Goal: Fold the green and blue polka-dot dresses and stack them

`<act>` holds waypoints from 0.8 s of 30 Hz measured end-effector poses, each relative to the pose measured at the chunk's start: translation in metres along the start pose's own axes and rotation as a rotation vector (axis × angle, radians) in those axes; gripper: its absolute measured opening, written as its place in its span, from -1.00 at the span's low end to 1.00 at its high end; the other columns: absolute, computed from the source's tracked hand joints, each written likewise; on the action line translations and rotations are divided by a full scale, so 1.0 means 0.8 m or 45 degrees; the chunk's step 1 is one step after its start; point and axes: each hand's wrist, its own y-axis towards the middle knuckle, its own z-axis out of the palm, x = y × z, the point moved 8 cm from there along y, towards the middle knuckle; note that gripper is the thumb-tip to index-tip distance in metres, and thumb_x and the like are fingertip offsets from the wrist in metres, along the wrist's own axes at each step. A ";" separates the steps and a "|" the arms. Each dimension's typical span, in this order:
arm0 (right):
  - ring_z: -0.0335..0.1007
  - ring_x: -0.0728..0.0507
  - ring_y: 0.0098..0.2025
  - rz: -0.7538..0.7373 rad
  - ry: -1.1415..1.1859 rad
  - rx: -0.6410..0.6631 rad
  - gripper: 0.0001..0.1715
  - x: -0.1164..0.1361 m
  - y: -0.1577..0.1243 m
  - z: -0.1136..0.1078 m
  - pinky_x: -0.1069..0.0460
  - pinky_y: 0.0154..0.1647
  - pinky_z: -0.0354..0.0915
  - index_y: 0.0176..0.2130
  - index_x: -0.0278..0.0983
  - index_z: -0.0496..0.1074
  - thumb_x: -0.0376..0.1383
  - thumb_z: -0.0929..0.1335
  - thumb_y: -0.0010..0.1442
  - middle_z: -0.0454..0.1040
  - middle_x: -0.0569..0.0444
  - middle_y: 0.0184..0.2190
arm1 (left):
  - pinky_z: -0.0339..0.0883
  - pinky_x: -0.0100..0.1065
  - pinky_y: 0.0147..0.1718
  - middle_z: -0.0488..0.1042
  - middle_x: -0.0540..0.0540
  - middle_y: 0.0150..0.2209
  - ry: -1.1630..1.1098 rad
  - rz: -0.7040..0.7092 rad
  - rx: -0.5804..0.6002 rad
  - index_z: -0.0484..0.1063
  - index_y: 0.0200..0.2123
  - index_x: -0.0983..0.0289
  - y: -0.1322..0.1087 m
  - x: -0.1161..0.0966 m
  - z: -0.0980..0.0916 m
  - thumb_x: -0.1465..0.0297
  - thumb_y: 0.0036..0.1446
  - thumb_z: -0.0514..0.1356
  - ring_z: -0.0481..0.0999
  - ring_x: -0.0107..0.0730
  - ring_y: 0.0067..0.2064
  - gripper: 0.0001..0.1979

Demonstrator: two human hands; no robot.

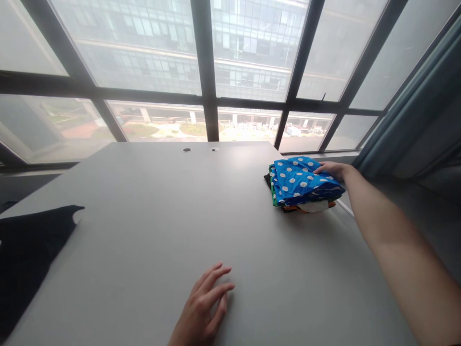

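Note:
A blue cloth with white dots (297, 179) lies folded on top of a stack of folded fabrics at the right side of the table. Green, orange, white and black edges show beneath it. My right hand (333, 169) rests at the stack's right end, thumb on the blue cloth, the other fingers hidden behind it; whether it grips cannot be made out. Near the front middle, my left hand (207, 302) hovers over or rests on the table with its fingers apart and nothing in them.
The pale grey table (154, 230) has two round cable holes near its back edge. A dark cloth (32, 254) is spread over the left side. Large windows stand behind the table, and a blue-grey curtain (406, 101) hangs at the right.

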 end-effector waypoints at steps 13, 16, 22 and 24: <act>-0.29 -0.59 0.53 -0.117 -0.571 0.097 0.03 0.023 -0.003 0.142 -0.58 0.41 -0.28 0.54 -0.10 -0.03 0.34 0.08 0.33 -0.26 -0.11 0.57 | 0.47 0.04 0.20 0.52 0.07 0.22 -0.058 -0.078 0.044 0.65 -0.09 0.04 0.004 -0.007 -0.003 0.50 0.30 0.12 0.41 -0.07 0.33 -0.66; -0.33 -0.61 0.53 -0.120 -0.584 0.084 -0.02 0.040 -0.023 0.136 -0.59 0.40 -0.32 0.53 -0.19 0.01 0.26 0.08 0.39 -0.24 -0.18 0.56 | 0.46 0.06 0.22 0.51 0.07 0.22 -0.061 -0.086 0.061 0.65 -0.10 0.06 0.004 -0.008 0.000 0.52 0.28 0.12 0.41 -0.07 0.33 -0.66; -0.33 -0.32 0.56 -0.557 -0.408 -0.269 -0.27 0.169 -0.133 0.150 -0.27 0.52 -0.37 0.46 -0.23 0.16 0.02 0.07 0.50 -0.08 -0.10 0.55 | 0.41 0.08 0.25 0.52 0.09 0.22 -0.116 -0.126 0.073 0.65 -0.11 0.08 0.009 -0.005 0.002 0.53 0.24 0.14 0.42 -0.07 0.32 -0.67; -0.21 -0.28 0.55 -0.759 -0.262 -0.227 -0.31 0.210 -0.190 0.198 -0.19 0.53 -0.28 0.43 -0.28 0.23 -0.03 0.11 0.50 0.00 -0.13 0.52 | 0.42 0.03 0.24 0.53 0.11 0.20 -0.151 -0.163 0.074 0.64 -0.08 0.09 0.018 0.007 -0.007 0.51 0.24 0.14 0.48 -0.11 0.27 -0.67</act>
